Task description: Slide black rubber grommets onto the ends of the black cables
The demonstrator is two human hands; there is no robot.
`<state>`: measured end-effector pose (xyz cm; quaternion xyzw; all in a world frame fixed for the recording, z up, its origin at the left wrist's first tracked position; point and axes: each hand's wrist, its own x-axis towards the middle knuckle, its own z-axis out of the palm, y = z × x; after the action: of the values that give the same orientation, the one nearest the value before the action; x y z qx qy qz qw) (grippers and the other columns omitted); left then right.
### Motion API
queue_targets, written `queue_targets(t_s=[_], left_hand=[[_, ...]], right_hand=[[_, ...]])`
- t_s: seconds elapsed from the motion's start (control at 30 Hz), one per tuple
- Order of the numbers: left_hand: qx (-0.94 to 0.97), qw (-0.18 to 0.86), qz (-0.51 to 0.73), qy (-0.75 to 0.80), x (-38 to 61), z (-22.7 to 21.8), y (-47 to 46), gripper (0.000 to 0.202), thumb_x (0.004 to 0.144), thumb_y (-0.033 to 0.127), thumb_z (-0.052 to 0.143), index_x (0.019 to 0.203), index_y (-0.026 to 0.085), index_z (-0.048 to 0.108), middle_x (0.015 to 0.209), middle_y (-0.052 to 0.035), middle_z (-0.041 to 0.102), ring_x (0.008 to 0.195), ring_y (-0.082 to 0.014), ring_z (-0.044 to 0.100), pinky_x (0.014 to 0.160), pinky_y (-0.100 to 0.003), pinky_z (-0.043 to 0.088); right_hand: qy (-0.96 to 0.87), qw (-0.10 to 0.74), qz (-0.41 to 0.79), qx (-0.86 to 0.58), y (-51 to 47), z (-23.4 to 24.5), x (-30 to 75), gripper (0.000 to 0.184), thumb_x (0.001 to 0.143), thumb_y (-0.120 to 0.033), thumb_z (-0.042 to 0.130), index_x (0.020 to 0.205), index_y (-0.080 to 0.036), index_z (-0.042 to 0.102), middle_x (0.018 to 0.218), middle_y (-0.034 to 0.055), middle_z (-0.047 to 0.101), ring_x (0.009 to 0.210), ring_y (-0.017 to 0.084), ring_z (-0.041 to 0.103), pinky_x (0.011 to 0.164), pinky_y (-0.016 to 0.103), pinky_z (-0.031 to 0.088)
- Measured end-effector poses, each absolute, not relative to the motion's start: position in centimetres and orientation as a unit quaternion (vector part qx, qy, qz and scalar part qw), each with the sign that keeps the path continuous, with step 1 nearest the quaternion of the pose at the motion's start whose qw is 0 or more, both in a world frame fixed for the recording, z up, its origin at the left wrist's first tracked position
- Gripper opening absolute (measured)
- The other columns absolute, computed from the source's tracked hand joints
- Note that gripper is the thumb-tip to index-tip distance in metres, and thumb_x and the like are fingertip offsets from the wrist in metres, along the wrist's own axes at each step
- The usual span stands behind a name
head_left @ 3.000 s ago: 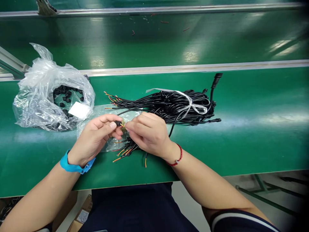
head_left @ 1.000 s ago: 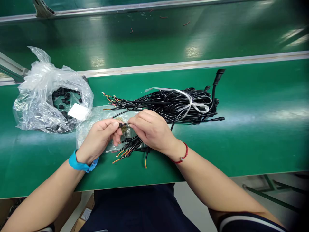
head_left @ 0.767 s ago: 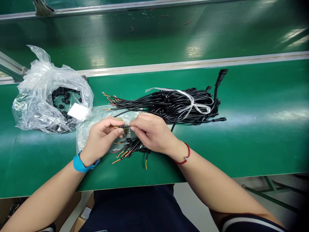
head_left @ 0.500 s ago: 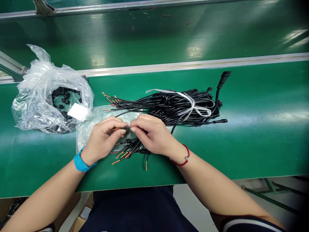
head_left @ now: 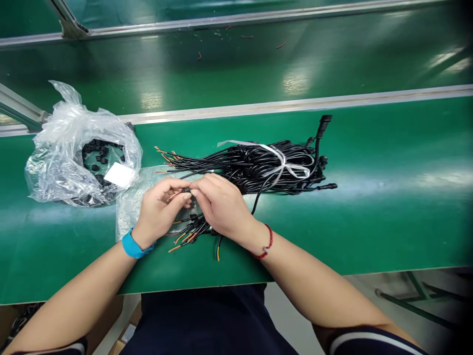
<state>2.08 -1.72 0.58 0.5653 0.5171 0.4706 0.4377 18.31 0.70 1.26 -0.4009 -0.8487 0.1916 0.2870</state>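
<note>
My left hand (head_left: 159, 211) and my right hand (head_left: 220, 207) meet over the green table (head_left: 369, 217), fingertips pinched together on one thin black cable with a small black fitting (head_left: 186, 190) and bare orange wire ends. Below the hands lies a small bunch of similar cables (head_left: 192, 230) with orange and red tips. Behind them sits a large bundle of black cables (head_left: 266, 165) tied with a white strip. A flat clear bag (head_left: 129, 207) lies under my left hand.
A crumpled clear plastic bag of several small black parts (head_left: 79, 158) with a white label rests at the left. A metal rail (head_left: 295, 104) crosses behind the bundle, with a green belt beyond. Cardboard boxes show under the table's near edge.
Over the last second my hands have drawn closer together, with the small black fitting now right at both sets of fingertips. The view has shifted a little; the bundle and bags lie unmoved.
</note>
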Motion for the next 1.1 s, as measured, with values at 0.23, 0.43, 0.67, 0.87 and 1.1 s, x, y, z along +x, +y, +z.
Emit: queue_targets(t_s=[0.23, 0.43, 0.67, 0.87, 1.1], left_hand=[[0.54, 0.431, 0.513, 0.51, 1.8, 0.7, -1.7, 0.015, 0.075, 0.019, 0.07, 0.086, 0.016, 0.061, 0.071, 0.0012, 0.064, 0.057, -0.0108, 0.066, 0.054, -0.021, 0.057], [0.558, 0.463, 0.488, 0.486, 1.7, 0.7, -1.7, 0.013, 0.077, 0.022, 0.07, 0.083, 0.016, 0.061, 0.083, -0.0018, 0.062, 0.058, -0.0106, 0.066, 0.055, -0.023, 0.058], [0.584, 0.448, 0.478, 0.48, 2.3, 0.6, -2.3, 0.008, 0.08, 0.02, 0.067, 0.084, 0.016, 0.061, 0.08, -0.0017, 0.063, 0.059, -0.0099, 0.065, 0.055, -0.022, 0.057], [0.615, 0.391, 0.481, 0.488, 2.5, 0.0, -2.3, 0.008, 0.083, 0.018, 0.064, 0.088, 0.018, 0.059, 0.085, -0.0018, 0.063, 0.062, -0.0098, 0.064, 0.057, -0.023, 0.056], [0.647, 0.32, 0.449, 0.527, 2.5, -0.8, -1.7, 0.006, 0.083, 0.019, 0.062, 0.089, 0.018, 0.06, 0.084, -0.002, 0.065, 0.071, -0.0119, 0.064, 0.063, -0.024, 0.056]], right_hand=[[-0.867, 0.293, 0.13, -0.381, 0.9, 1.5, 19.5, 0.024, 0.095, -0.018, 0.041, 0.088, -0.016, 0.063, 0.079, 0.0046, 0.065, 0.077, 0.017, 0.053, 0.076, 0.03, 0.038], [-0.849, 0.303, 0.211, -0.377, 1.2, 1.4, 19.4, 0.022, 0.095, -0.018, 0.04, 0.082, -0.018, 0.059, 0.072, 0.0019, 0.058, 0.07, 0.015, 0.049, 0.072, 0.029, 0.036], [-0.842, 0.309, 0.27, -0.35, 1.5, 1.6, 19.9, 0.019, 0.094, -0.016, 0.042, 0.082, -0.018, 0.057, 0.071, 0.0002, 0.056, 0.069, 0.014, 0.048, 0.073, 0.029, 0.036], [-0.833, 0.306, 0.283, -0.364, 1.4, 1.5, 19.6, 0.02, 0.093, -0.013, 0.042, 0.081, -0.018, 0.058, 0.073, 0.0005, 0.059, 0.07, 0.013, 0.051, 0.074, 0.028, 0.036], [-0.848, 0.293, 0.196, -0.396, 1.3, 0.8, 18.9, 0.022, 0.094, -0.018, 0.041, 0.083, -0.017, 0.06, 0.076, 0.0039, 0.064, 0.073, 0.017, 0.055, 0.072, 0.03, 0.038]])
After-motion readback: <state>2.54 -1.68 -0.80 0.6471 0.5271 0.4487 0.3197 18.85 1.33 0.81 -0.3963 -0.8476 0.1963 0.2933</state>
